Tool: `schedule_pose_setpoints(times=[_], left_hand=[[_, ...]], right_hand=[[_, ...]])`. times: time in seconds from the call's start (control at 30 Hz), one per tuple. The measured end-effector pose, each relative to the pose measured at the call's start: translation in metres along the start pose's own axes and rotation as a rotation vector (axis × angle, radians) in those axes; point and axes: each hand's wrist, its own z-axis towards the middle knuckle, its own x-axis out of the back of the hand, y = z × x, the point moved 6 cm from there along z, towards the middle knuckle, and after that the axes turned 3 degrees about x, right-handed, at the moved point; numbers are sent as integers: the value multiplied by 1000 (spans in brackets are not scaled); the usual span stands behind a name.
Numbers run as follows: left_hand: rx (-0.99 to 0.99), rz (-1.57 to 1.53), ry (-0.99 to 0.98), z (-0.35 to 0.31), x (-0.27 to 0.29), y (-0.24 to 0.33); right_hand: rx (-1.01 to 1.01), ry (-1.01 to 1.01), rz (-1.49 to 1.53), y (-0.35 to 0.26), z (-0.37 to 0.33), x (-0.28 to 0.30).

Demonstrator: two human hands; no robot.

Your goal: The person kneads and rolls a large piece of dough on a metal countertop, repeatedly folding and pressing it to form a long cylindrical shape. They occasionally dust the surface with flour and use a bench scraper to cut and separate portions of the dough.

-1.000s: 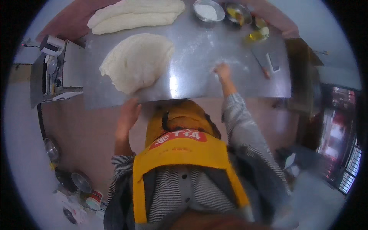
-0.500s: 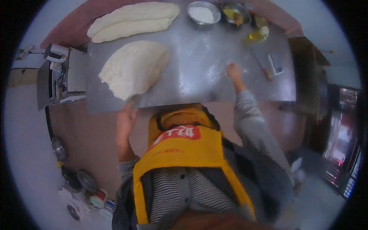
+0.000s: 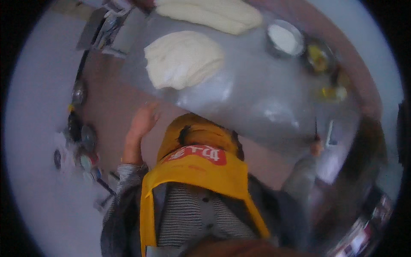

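Observation:
My right hand point(image 3: 316, 148), smeared by motion, is at the right front of the metal table. Its fingers are closed around the handle end of a knife point(image 3: 316, 127), whose thin dark blade points away from me. My left hand point(image 3: 143, 121) hangs off the table's front edge with its fingers apart and nothing in it. Beyond it rests a big, pale mound of dough point(image 3: 184, 60). Behind that mound lies a long, folded slab of dough point(image 3: 214, 13).
A bowl of white powder point(image 3: 283, 39) and a bowl with yellow contents point(image 3: 319, 58) stand at the back right. Near them is a bottle of yellow liquid point(image 3: 333, 93). A white-edged flat device point(image 3: 331, 132) lies beside the knife. Pans point(image 3: 88, 137) sit on the floor at left.
My right hand has moved right, from the dusted tabletop to the knife handle. My left hand is farther from the dough. The whole view has swung, shifting the table's contents rightward.

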Motion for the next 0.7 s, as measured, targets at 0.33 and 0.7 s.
schedule_pose_setpoints(times=[0.33, 0.7], left_hand=[[0, -100, -46, 54, -12, -33], [-102, 70, 68, 172, -85, -76]], right_hand=[[9, -294, 186, -46, -31, 60], [483, -590, 1100, -414, -166, 366]])
